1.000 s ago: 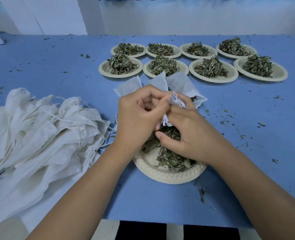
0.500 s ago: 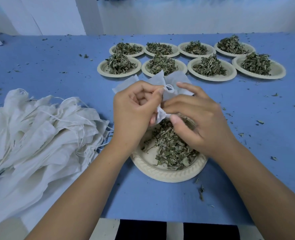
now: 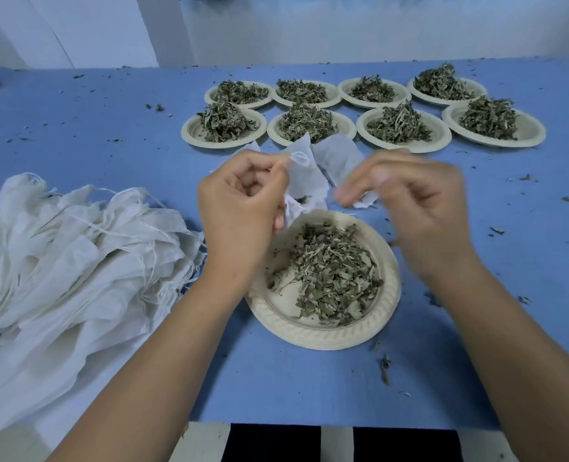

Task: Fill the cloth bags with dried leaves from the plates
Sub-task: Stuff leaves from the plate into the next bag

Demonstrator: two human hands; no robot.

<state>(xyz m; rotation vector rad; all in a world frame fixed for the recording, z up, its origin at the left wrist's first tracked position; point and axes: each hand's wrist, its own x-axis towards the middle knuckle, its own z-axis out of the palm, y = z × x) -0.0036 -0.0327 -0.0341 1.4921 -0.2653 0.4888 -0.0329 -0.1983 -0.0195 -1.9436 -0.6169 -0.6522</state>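
While the left hand (image 3: 243, 208) is gripping a white cloth bag (image 3: 305, 185) near its drawstring with curled fingers, the right hand (image 3: 420, 208) is hovering just beside the bag. It is blurred, with fingers loosely bent, and I cannot tell whether it is holding any cloth. A plate (image 3: 310, 335) of dried leaves (image 3: 330, 271) is sitting just below both hands on the blue surface (image 3: 109, 128). Eight more heaped plates (image 3: 443, 136) are lying beyond the hands, and a pile of bags (image 3: 76, 255) is lying left of the left hand.
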